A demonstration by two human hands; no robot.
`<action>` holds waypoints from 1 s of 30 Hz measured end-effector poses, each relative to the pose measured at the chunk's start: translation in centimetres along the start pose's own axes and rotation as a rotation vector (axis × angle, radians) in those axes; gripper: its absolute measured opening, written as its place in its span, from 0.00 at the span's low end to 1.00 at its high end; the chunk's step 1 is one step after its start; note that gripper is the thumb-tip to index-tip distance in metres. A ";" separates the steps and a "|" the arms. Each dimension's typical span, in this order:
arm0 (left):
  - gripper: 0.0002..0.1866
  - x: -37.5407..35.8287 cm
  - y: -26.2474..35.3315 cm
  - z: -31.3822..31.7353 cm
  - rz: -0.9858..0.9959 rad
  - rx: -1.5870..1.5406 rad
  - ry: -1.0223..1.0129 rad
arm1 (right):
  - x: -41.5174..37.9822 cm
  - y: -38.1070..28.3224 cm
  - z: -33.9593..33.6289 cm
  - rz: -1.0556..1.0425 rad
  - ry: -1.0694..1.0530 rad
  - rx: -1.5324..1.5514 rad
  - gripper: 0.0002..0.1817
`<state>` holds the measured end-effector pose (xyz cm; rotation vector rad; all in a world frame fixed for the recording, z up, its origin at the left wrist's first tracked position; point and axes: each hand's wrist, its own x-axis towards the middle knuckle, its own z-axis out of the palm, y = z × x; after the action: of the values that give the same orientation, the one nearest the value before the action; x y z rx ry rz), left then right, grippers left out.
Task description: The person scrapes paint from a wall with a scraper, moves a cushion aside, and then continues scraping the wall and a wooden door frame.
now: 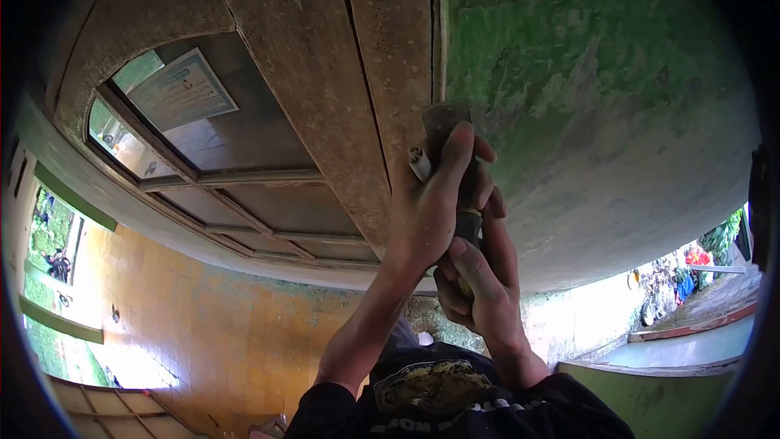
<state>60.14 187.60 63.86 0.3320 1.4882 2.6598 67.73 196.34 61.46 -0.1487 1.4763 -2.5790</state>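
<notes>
A tool with a dark handle (469,225) and a wide flat blade (444,119) is held up against the wall. The blade lies at the seam between the brown wooden frame (357,73) and the green painted wall (569,57). Closed round the upper part of the tool is my left hand (435,203), its thumb pointing up along it. A small whitish tube-like piece (419,162) sticks out beside that hand. Lower down, my right hand (483,276) wraps round the handle, with its thumb across it.
Left of the frame is a window (203,130) with wooden bars and a paper notice (185,91) on its glass. A yellow tiled floor (244,317) lies below. At the lower right stands a green ledge (650,398), with plants and coloured items outside.
</notes>
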 end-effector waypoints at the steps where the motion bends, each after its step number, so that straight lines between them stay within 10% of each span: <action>1: 0.18 0.4 -0.3 -0.2 0.044 0.003 -0.019 | 0.5 0.3 -0.4 -0.018 0.011 -0.039 0.32; 30: 0.16 0.5 1.2 -0.4 0.016 0.049 -0.013 | 0.9 0.7 0.8 -0.054 -0.068 0.126 0.36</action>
<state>59.65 186.72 64.74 0.3646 1.5553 2.6319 67.04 195.15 61.27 -0.2613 1.3000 -2.6720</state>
